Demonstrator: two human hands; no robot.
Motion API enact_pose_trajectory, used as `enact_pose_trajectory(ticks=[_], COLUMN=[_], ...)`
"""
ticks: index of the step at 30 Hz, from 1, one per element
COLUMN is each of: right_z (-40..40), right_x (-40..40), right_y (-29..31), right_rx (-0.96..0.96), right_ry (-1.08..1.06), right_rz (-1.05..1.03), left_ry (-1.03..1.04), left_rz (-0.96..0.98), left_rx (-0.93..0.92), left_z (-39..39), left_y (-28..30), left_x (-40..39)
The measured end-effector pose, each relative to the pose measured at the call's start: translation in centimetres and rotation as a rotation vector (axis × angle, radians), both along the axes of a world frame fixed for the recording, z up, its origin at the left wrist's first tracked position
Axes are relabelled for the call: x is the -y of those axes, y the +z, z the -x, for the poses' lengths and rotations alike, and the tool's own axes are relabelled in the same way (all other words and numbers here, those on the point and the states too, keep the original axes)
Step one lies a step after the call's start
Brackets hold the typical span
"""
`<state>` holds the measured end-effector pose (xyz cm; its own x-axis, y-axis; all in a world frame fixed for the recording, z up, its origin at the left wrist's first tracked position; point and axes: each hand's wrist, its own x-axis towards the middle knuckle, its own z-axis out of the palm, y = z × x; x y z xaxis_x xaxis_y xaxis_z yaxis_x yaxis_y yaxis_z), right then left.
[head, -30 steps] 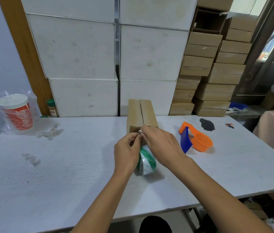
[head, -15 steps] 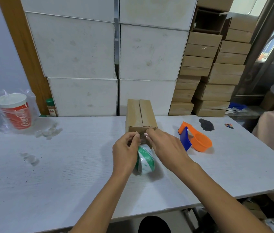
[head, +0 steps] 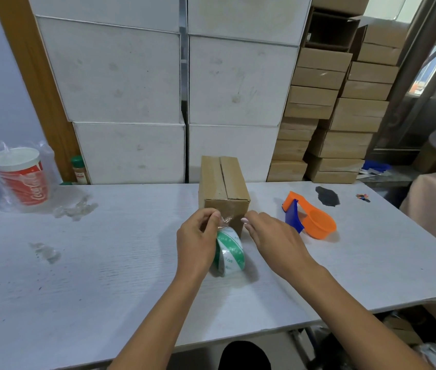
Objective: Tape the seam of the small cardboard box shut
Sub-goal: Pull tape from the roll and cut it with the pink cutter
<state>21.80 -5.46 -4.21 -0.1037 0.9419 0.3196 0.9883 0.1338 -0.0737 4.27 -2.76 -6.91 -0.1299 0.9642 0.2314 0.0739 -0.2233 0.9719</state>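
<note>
I keep the small cardboard box (head: 223,192) mid-table with its open seam (head: 224,180) facing up, ready for tape; my left hand (head: 198,240) pinches the clear tape end off the upright tape roll (head: 229,252) just before it, while my right hand (head: 273,240) hovers loosely open, holding nothing

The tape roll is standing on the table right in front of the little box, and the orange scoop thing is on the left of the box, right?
Not quite. The head view shows the orange scoop to the right of the small cardboard box, not left. The tape roll does stand before it.
</note>
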Motion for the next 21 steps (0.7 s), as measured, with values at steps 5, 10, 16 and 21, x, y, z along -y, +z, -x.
enact_pose_trajectory(ticks=[5,10,16,21], right_z=[-1.7,-1.7,-1.9,-0.6], right_x=[1.3,2.3,2.7,2.1], right_y=[-2.2,-5.8,-5.8,-3.3], right_rx=[-0.071,-0.1,-0.234,-0.572], right_ry=[-0.09,-0.118,-0.028,-0.112], right_rz=[-0.026,-0.055,0.007,-0.099], left_ry=[-0.03,-0.071,-0.125,-0.146], left_rz=[-0.01,-0.046,-0.005,0.065], left_rx=[0.021,0.005,0.015,0.07], left_z=[0.0,0.1,0.5,0.6], left_y=[0.2,0.0,0.2,0.1], left_x=[0.8,1.3,1.5,1.4])
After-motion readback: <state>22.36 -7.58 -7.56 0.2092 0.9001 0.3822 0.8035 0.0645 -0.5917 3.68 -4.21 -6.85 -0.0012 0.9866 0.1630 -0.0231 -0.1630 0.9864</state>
